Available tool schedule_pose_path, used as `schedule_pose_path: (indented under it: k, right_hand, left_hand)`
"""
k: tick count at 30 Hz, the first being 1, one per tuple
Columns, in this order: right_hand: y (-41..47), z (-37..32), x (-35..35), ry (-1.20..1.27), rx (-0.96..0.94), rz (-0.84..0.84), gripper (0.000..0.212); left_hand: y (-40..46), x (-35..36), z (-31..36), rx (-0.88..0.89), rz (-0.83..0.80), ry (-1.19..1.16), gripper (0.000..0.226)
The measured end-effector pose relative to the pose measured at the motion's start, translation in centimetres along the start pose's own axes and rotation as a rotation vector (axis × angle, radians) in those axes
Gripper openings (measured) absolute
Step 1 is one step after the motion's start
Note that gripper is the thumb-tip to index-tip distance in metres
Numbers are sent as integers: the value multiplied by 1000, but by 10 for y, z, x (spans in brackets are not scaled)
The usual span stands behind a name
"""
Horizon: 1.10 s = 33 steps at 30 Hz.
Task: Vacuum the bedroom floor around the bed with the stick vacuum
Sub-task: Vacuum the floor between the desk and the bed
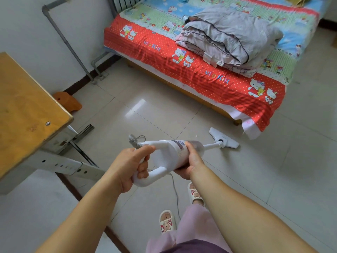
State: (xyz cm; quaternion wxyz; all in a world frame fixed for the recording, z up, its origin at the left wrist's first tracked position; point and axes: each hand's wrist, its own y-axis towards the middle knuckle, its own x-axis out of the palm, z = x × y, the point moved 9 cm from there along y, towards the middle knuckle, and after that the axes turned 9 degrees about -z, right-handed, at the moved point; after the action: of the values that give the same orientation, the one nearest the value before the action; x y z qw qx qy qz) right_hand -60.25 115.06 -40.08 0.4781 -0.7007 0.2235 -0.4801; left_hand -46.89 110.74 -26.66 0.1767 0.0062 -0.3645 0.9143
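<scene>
Underfoot, the glossy pale tiled floor (246, 179) fills most of the view, with the low wooden-framed bed (182, 88) running across the top right. A red polka-dot cartoon-cat bedsheet (209, 77) drapes over its near edge, and a folded grey quilt (228, 33) lies on top of it. At the left edge stands a yellowish wooden tabletop (23, 106) on a white metal frame, with a small orange plastic stool (68, 102) on the floor behind it and a grey pipe (65, 41) slanting down the white wall.

The white stick vacuum (171, 154) is held out in front of the person, angled down toward the bed. Its flat white floor head (223, 138) rests on the tiles just beside the bed's near corner, close to the hanging sheet. The left hand (127, 167) grips the looped handle at the rear end, fingers (144, 168) curled through the loop and the forefinger lying straight along the top of the handle. The right hand (193, 161) cradles the cylindrical body from below and the side, its thumb laid over the top near the clear dust cup. A thin grey cord (176, 194) trails from the handle down past two white cartoon slippers (166, 220) and pink trouser legs.
</scene>
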Motion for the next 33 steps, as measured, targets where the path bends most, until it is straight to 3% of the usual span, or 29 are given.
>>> schedule_pose_path:
  k: [12,20,33]
  right_hand:
    - [8,41,40,-56,43,-37,75]
    - [3,44,68,-87,69,-104,64]
    - [-1,78,93,-168,84,-44,53]
  left_hand:
    - [-33,-50,20,117,149,25,27]
    - [-42,-56,28,152,200,-19,27]
    - [-74,-99,48,164,227,47,30]
